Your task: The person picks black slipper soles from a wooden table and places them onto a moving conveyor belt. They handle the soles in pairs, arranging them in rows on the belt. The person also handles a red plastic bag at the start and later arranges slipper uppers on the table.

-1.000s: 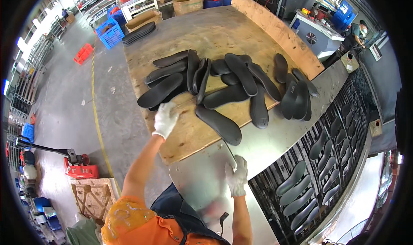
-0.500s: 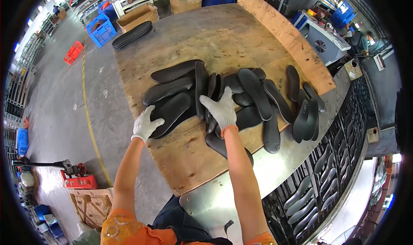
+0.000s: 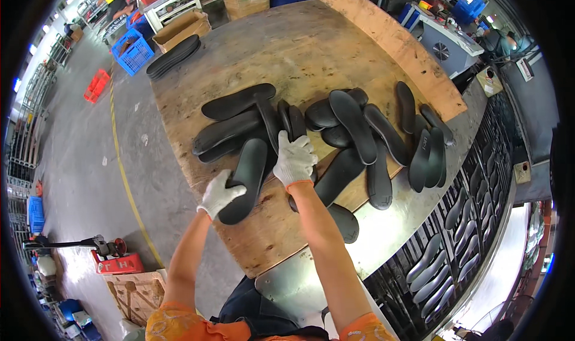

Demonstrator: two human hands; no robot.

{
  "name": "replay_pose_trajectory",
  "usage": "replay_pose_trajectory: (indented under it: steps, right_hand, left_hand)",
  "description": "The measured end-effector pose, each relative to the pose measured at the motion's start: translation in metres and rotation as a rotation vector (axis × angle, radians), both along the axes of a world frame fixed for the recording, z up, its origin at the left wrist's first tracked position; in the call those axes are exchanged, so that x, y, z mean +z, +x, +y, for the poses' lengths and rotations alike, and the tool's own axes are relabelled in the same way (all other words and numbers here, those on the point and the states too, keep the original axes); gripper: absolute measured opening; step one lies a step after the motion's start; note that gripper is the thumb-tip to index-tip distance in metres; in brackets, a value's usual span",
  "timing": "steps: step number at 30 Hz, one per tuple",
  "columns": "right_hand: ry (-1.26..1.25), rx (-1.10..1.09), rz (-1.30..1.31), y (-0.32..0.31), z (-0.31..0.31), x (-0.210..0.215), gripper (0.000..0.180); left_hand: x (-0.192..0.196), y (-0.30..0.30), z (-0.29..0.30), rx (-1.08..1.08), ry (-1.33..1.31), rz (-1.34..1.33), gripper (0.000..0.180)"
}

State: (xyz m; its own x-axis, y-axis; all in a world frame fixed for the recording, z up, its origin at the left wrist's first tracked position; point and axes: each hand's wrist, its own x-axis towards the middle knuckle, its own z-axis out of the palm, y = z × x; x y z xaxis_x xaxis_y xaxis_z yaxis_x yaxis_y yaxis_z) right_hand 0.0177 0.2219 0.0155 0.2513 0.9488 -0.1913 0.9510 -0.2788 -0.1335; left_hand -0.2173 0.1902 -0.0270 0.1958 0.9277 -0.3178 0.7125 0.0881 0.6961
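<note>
Both my hands wear white knit gloves. My left hand (image 3: 220,195) grips the near left part of a black insole (image 3: 249,172), its thumb lying across the top. That insole is angled toward me over other insoles. Just right of it, my right hand (image 3: 294,158) is closed over the near ends of a few black insoles (image 3: 291,118) standing on edge; its palm hides the grip. More insoles (image 3: 230,130) lie stacked beyond my left hand. To the right of my right hand spreads a loose pile of insoles (image 3: 352,126).
The wooden board (image 3: 257,47) carries a neat insole stack (image 3: 173,58) at its far left and a raised wooden edge (image 3: 395,47) at right. A metal rack (image 3: 461,221) holding insoles stands right. Blue (image 3: 133,52) and red crates (image 3: 96,86) sit on the floor at left.
My left hand has moved right and nearer, turning the insole more upright in view. My right hand has come nearer and left, its fingers more bent. The standing insoles have shifted. A person appears at far left.
</note>
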Motion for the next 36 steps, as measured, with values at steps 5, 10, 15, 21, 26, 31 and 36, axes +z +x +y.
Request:
replay_pose_trajectory:
  steps: [5, 10, 15, 21, 26, 31, 36]
  right_hand:
    - [-0.008, 0.071, 0.065, 0.031, -0.067, 0.011, 0.055]
    - [-0.014, -0.048, 0.191, 0.054, -0.18, 0.022, 0.057]
    - [0.001, -0.284, 0.586, 0.096, -0.291, 0.024, 0.075]
    - [0.092, -0.532, 1.032, 0.139, -0.402, 0.007, 0.072]
    - [0.308, -0.662, 1.161, 0.157, -0.466, -0.029, 0.059]
    - [0.402, -0.716, 1.085, 0.159, -0.503, -0.054, 0.05]
    - [0.436, -0.523, 0.465, 0.131, -0.533, -0.031, 0.08]
  left_hand:
    - [-0.006, 0.029, -0.039, 0.062, -0.161, -0.083, 0.053]
    - [-0.009, 0.043, -0.104, 0.014, -0.179, -0.073, 0.053]
    - [0.007, 0.067, -0.181, -0.122, -0.281, -0.075, 0.06]
    - [-0.014, 0.082, -0.252, -0.17, -0.352, -0.18, 0.063]
    - [-0.023, 0.095, -0.282, -0.213, -0.274, -0.268, 0.066]
    - [-0.022, 0.115, -0.299, -0.184, -0.21, -0.495, 0.07]
    - [-0.021, 0.112, -0.31, -0.126, -0.144, -0.475, 0.067]
